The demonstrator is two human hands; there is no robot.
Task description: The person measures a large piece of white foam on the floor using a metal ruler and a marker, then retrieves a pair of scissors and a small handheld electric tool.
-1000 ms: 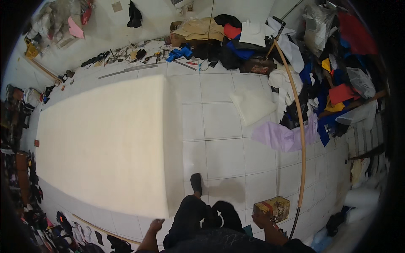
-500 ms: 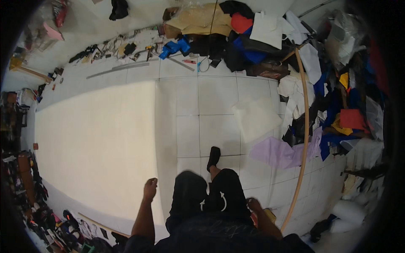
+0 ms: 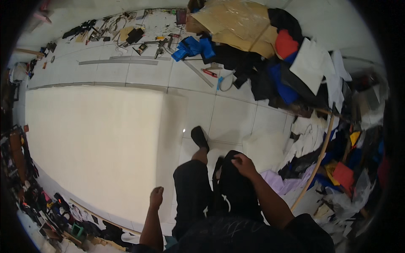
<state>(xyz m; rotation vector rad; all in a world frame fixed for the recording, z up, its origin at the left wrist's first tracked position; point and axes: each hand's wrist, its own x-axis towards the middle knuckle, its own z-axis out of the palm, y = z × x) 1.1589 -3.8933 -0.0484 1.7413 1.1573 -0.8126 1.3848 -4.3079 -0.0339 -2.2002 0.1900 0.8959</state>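
Observation:
My left hand hangs beside the right edge of a large, thick cream slab, which looks like foam and lies on the floor to my left. Its fingers are curled in, and nothing shows in them. My right hand is over my right thigh, its fingers loosely bent and partly apart, with no object seen in it. Whether it touches the black shorts I cannot tell. One foot in a black shoe is forward on the tiles, near the slab's right side.
Metal rulers, a red-handled tool and scattered small tools lie at the back. Brown sheeting and heaped fabric scraps are at the back right. A long wooden strip stretches along the right. A pale sheet lies on the tiles.
I have stepped forward and the view has turned, so the tools and brown sheeting appear larger. My right hand has swung forward from beside my hip to over the thigh. My left hand stays low.

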